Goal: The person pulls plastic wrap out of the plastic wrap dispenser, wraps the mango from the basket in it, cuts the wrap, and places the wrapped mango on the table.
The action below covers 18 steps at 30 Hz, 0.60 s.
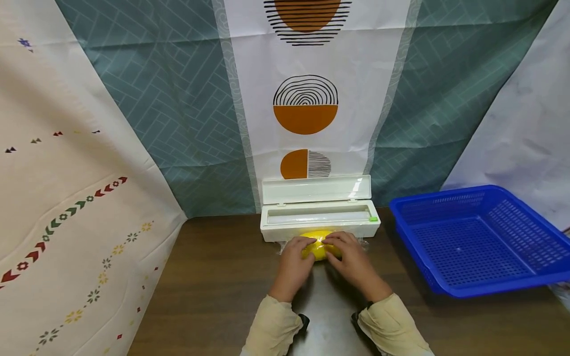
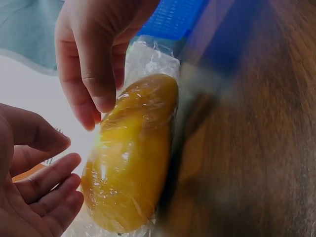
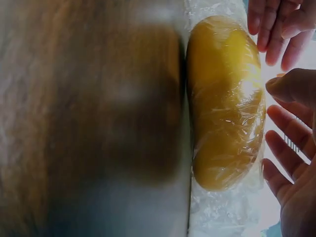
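A long, smooth yellow fruit (image 1: 320,253), mango-like in shape, lies on the table right in front of a white cling film dispenser (image 1: 276,232). Clear film (image 2: 153,64) wraps it, wrinkled over its skin and sticking out past both ends. My left hand (image 1: 295,262) is at its left end and my right hand (image 1: 356,264) at its right end, the fingers loosely bent over its top. Both wrist views show the fingertips of the left hand (image 2: 39,182) and right hand (image 3: 296,158) close beside the fruit, not gripping it.
The dispenser's lid (image 1: 311,190) stands raised, with a film roll (image 1: 318,217) inside and a green slider (image 1: 373,219) at its right. A blue plastic basket (image 1: 438,284) sits on the right of the brown table (image 1: 213,291). Patterned cloth (image 1: 187,123) hangs behind.
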Each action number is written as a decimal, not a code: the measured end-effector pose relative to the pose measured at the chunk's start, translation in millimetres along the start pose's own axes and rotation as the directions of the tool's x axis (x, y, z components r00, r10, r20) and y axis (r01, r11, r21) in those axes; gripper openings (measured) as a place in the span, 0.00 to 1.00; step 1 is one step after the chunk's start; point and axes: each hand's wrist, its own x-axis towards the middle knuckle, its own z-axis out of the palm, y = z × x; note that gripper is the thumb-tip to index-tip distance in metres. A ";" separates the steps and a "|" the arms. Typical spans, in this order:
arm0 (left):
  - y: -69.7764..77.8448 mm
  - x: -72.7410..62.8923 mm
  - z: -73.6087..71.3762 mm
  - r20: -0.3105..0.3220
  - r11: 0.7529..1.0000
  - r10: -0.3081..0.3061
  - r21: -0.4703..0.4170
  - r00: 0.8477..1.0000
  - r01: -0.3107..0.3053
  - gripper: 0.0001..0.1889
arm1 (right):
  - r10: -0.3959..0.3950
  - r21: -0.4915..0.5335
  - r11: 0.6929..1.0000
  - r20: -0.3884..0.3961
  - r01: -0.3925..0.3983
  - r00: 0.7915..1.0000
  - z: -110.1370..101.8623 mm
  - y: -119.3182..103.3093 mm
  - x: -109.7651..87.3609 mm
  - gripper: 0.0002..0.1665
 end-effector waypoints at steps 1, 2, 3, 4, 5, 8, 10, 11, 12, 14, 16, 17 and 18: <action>-0.3 0.3 0.2 0.002 1.000 -0.001 0.003 1.000 0.001 0.18 | -0.003 0.000 1.000 -0.002 0.003 1.000 0.7 0.7 -0.2 0.19; -0.7 0.6 0.5 0.003 1.000 0.000 0.007 1.000 0.000 0.18 | -0.004 -0.001 1.000 -0.003 0.004 1.000 1.4 1.7 -0.4 0.19; -0.6 0.9 0.6 0.007 1.000 -0.006 0.006 1.000 0.006 0.18 | -0.008 -0.002 1.000 -0.006 0.008 1.000 1.8 2.6 -0.5 0.20; -0.7 0.9 0.6 0.011 1.000 -0.013 0.006 1.000 0.013 0.18 | -0.007 -0.004 1.000 -0.005 0.007 1.000 2.3 3.6 -0.8 0.20; -0.6 0.8 0.6 0.013 1.000 -0.016 0.005 1.000 0.015 0.18 | -0.009 -0.006 1.000 -0.006 0.009 1.000 2.7 4.5 -1.1 0.21; -0.9 0.7 1.0 0.011 1.000 -0.016 0.006 1.000 0.016 0.18 | -0.003 -0.013 1.000 0.004 0.003 1.000 3.2 8.0 -1.6 0.25; -1.2 0.7 1.3 0.006 1.000 -0.014 0.004 1.000 0.014 0.18 | 0.004 -0.020 1.000 0.013 -0.004 1.000 3.1 10.5 -1.9 0.28; -1.0 0.9 1.4 0.002 1.000 -0.012 0.001 1.000 0.012 0.18 | 0.008 -0.024 1.000 0.017 -0.008 1.000 3.0 11.8 -1.9 0.30; -1.0 0.9 1.6 -0.003 1.000 -0.010 0.002 1.000 0.010 0.18 | 0.014 -0.031 0.999 0.026 -0.014 1.000 2.9 13.2 -1.9 0.32; -1.3 1.2 2.0 -0.009 1.000 -0.010 -0.004 1.000 0.010 0.18 | 0.025 -0.037 0.999 0.039 -0.024 0.999 2.7 15.7 -1.9 0.35; -1.4 1.3 2.4 -0.011 1.000 -0.013 -0.012 1.000 0.013 0.18 | 0.032 -0.042 0.999 0.050 -0.030 0.998 3.1 18.4 -1.7 0.37; -1.5 1.2 2.6 -0.010 1.000 -0.015 -0.014 1.000 0.015 0.18 | 0.033 -0.043 0.999 0.052 -0.031 0.998 3.4 19.8 -1.8 0.39; -1.6 1.0 2.7 -0.008 1.000 -0.017 -0.018 1.000 0.017 0.18 | 0.036 -0.046 0.998 0.056 -0.033 0.998 3.6 20.9 -1.9 0.40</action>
